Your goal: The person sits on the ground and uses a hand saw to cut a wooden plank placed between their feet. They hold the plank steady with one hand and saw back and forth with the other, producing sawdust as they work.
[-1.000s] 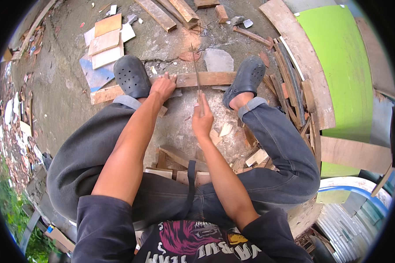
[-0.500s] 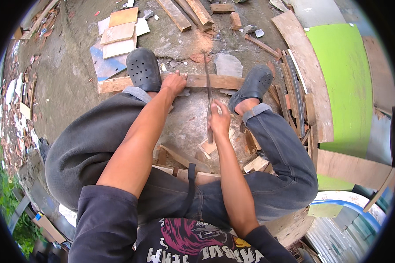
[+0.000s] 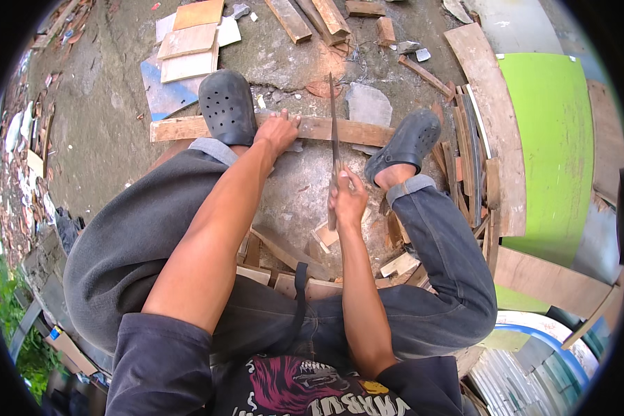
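Note:
I squat over a long wooden plank (image 3: 357,130) lying across the concrete, pinned under my two black clogs. My left hand (image 3: 279,132) presses flat on the plank beside the left clog (image 3: 227,106). My right hand (image 3: 347,197) grips the handle of a handsaw (image 3: 333,132), whose thin blade runs away from me and crosses the plank near its middle. The right clog (image 3: 408,142) stands on the plank's right end.
Cut wood blocks (image 3: 326,236) lie between my feet. Flat boards (image 3: 187,41) sit at the far left, more planks (image 3: 312,17) at the top. A stack of slats (image 3: 475,152) and a green panel (image 3: 555,145) stand to the right. Rubble lines the left edge.
My right hand has drawn the saw back toward me and lower in view. The left hand has stayed pressed on the plank, and the view has tilted slightly.

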{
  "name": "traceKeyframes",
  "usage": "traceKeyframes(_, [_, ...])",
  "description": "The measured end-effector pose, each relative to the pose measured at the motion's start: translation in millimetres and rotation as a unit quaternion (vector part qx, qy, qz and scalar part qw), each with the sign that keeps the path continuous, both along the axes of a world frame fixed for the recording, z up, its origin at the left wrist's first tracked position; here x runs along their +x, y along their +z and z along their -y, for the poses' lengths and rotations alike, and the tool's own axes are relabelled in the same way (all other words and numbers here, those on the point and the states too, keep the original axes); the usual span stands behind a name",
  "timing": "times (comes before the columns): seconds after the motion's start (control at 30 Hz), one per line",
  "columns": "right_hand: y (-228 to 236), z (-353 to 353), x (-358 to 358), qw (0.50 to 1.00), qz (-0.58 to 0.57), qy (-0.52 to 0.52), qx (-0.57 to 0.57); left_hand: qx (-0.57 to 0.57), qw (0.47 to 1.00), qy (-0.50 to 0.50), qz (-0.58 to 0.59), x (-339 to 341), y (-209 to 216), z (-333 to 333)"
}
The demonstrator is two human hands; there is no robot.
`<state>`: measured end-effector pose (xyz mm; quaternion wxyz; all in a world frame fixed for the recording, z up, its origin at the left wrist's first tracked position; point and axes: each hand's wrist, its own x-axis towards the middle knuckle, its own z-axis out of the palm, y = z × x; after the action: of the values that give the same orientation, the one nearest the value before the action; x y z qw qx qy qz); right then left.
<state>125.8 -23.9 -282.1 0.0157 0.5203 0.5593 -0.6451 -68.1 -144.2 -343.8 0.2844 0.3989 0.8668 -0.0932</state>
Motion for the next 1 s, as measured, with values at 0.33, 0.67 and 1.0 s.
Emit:
traceKeyframes(0.33, [-31, 8, -1, 0.997, 0.015, 0.025, 0.069, 0.01, 1.0, 0.012, -0.009, 5, 0, -1])
traceKeyframes(0.67, [47, 25, 113, 0.991, 0.025, 0.098, 0.091, 0.012, 0.999, 0.032, 0.001, 6, -11, 6])
traceKeyframes(1.0, [28, 12, 50, 0.981, 0.057, 0.123, 0.141, -0.005, 1.0, 0.004, -0.013, 4, 3, 9])
